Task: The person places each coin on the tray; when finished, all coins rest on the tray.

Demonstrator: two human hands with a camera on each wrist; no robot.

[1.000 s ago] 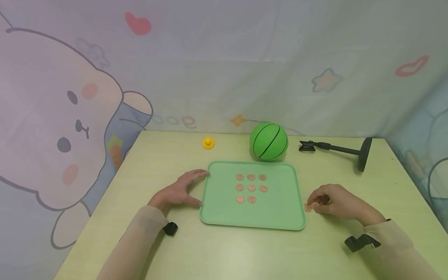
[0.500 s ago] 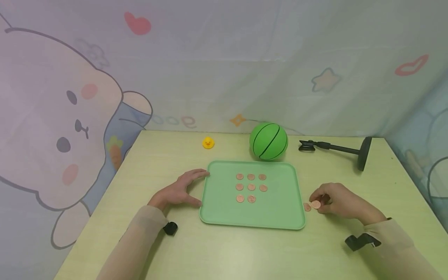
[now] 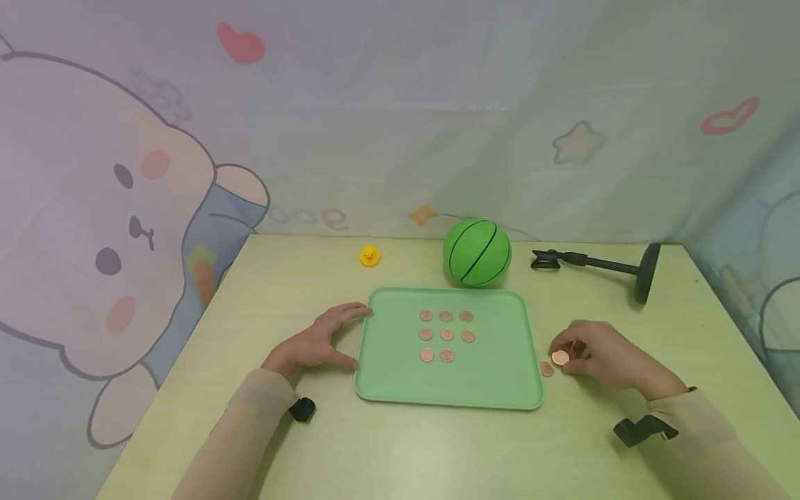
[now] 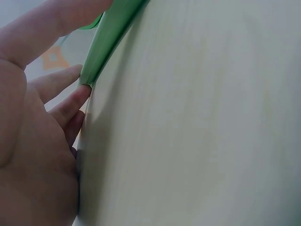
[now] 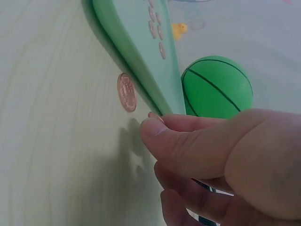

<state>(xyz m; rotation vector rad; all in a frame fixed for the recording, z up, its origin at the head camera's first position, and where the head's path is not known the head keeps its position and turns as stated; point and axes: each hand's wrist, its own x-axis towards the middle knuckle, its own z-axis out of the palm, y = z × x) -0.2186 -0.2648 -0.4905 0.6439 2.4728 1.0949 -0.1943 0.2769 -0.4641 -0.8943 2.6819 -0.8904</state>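
Observation:
My right hand (image 3: 594, 354) pinches a copper coin (image 3: 560, 357) between thumb and index finger, just right of the green tray (image 3: 494, 382). In the right wrist view only an edge of that coin (image 5: 155, 117) shows past the thumb. A second coin (image 3: 546, 369) lies flat on the table beside the tray's right edge. On the tray, several coins (image 3: 446, 335) form rows, the front row shorter than the others. My left hand (image 3: 312, 344) has its fingers spread, with fingertips and thumb touching the tray's left rim, as the left wrist view (image 4: 42, 103) also bears out.
Behind the tray sits a green ball (image 3: 477, 253) with black lines. A yellow rubber duck (image 3: 369, 255) is at the table's back, left of the ball. To the back right lies a black stand (image 3: 600, 264) with a clip and a round base. A printed curtain hangs behind the table.
My right hand has lifted the pinched coin off the table and raised it slightly, away from the coin lying beside the tray. My left hand stays at the tray's rim.

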